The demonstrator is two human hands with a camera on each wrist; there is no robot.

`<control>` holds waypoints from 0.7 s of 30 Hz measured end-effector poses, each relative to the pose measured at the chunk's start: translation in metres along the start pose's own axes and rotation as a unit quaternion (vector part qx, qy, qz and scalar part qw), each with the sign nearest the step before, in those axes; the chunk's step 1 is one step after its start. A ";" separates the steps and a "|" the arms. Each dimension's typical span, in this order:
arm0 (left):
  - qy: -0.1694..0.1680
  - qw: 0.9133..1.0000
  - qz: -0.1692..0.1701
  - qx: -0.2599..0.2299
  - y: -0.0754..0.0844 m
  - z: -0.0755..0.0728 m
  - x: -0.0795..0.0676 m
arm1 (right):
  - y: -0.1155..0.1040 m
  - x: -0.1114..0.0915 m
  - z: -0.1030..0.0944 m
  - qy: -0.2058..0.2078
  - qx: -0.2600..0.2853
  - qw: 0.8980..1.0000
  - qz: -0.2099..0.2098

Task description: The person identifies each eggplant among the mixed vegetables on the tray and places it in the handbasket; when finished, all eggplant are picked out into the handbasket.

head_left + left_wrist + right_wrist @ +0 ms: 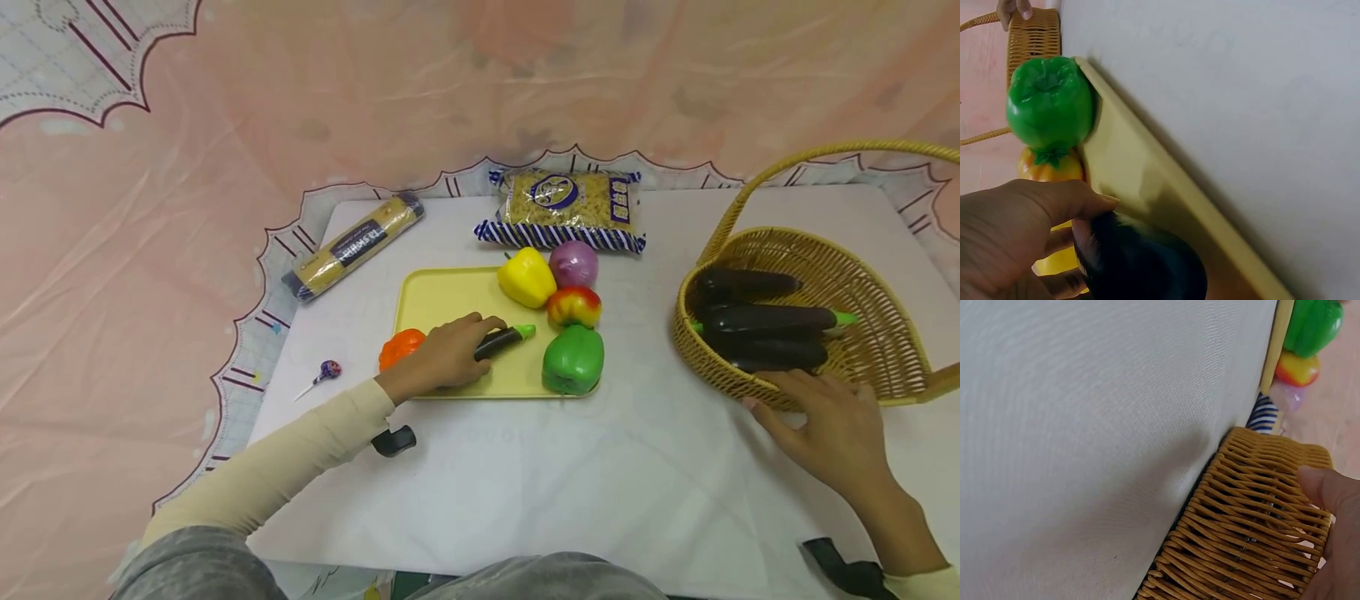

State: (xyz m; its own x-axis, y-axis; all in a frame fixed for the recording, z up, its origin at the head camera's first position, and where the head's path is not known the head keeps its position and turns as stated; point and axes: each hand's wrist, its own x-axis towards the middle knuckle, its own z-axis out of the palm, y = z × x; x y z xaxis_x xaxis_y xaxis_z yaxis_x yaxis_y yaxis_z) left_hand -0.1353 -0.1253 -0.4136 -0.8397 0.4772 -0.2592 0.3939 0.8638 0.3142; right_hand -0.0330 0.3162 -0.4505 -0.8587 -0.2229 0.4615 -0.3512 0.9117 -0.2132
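My left hand grips a dark eggplant with a green stem end, over the yellow tray. In the left wrist view the thumb and fingers close around the eggplant. My right hand holds the near rim of a wicker basket, thumb outside and fingers over the edge. Several eggplants lie inside the basket. On the tray are an orange pepper, partly behind my left wrist, a yellow pepper, a red-yellow fruit or vegetable and a green pepper.
A purple onion sits at the tray's far right corner. Behind it lies a bag of pasta. A pack of spaghetti is at the back left, and a lollipop lies left of the tray. The basket's tall handle arches up.
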 end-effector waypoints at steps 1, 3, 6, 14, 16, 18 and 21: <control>0.004 1.000 -0.001 -0.004 0.000 -0.002 0.000 | 0.000 0.000 0.000 -0.001 -0.001 1.000 0.000; 0.010 1.000 -0.001 -0.012 0.001 -0.006 0.001 | 0.000 0.000 0.000 -0.004 -0.004 1.000 0.002; 0.016 1.000 -0.001 -0.017 0.004 -0.012 0.003 | 0.000 0.000 0.001 -0.008 -0.005 1.000 0.003; 0.030 0.999 0.031 -0.010 0.021 -0.034 0.023 | 0.001 -0.001 0.001 -0.008 0.001 1.000 0.007; 0.032 0.998 0.044 -0.010 0.028 -0.041 0.030 | 0.001 -0.001 0.001 -0.005 0.005 1.000 0.008; 0.034 0.998 0.056 -0.010 0.035 -0.047 0.036 | 0.001 -0.001 0.001 -0.003 0.008 1.000 0.008; 0.040 0.996 0.075 -0.004 0.046 -0.054 0.046 | 0.001 -0.001 0.002 -0.002 0.010 1.000 0.007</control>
State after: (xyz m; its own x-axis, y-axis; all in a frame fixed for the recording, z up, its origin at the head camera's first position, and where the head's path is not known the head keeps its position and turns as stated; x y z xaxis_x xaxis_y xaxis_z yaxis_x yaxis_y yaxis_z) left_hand -0.1761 -0.0726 -0.3619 -0.7984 0.5868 -0.1350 0.5152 0.7818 0.3514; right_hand -0.0330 0.3167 -0.4527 -0.8648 -0.2120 0.4551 -0.3470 0.9075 -0.2367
